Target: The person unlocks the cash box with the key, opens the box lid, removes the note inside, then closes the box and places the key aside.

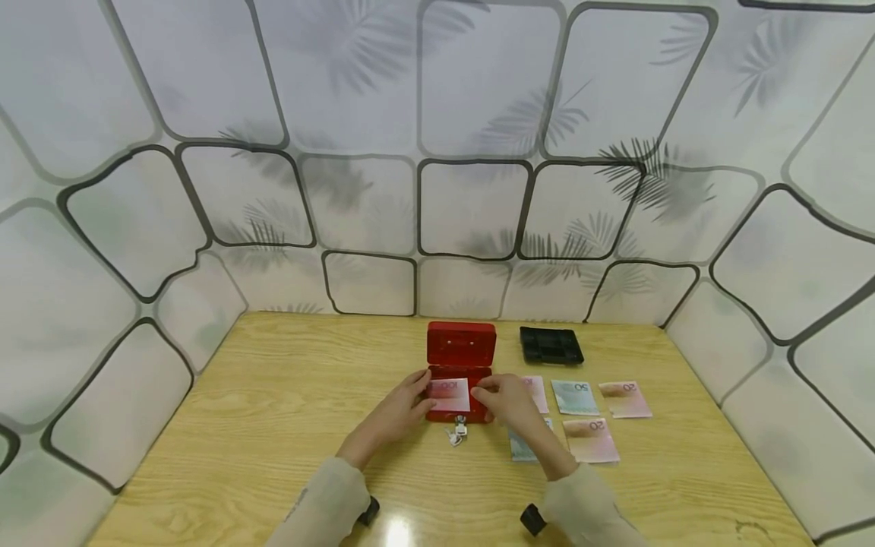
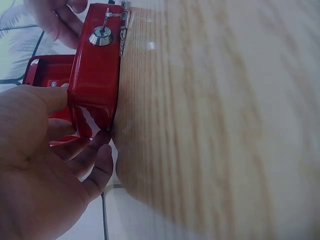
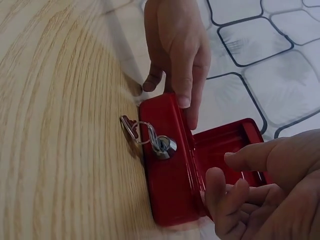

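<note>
A red cash box (image 1: 459, 416) stands on the table with its lid (image 1: 461, 343) raised. Inside it lies a pink 100 note (image 1: 447, 396), towards the left. My left hand (image 1: 398, 409) grips the box's left side, thumb at the rim and fingers along the outside wall. Over the box's right part is my right hand (image 1: 509, 403), fingertips close to the note's right edge. In the right wrist view its fingers (image 3: 230, 197) bend loosely, with no note visible between them. Keys on a ring (image 3: 132, 126) hang from the silver lock (image 3: 164, 147) at the front.
Right of the box lie several notes, among them a green 50 note (image 1: 576, 397) and two pink 20 notes, one nearer (image 1: 591, 441) and one farther right (image 1: 625, 399). A black compartment tray (image 1: 551, 346) sits behind them, near the patterned wall (image 1: 472, 213).
</note>
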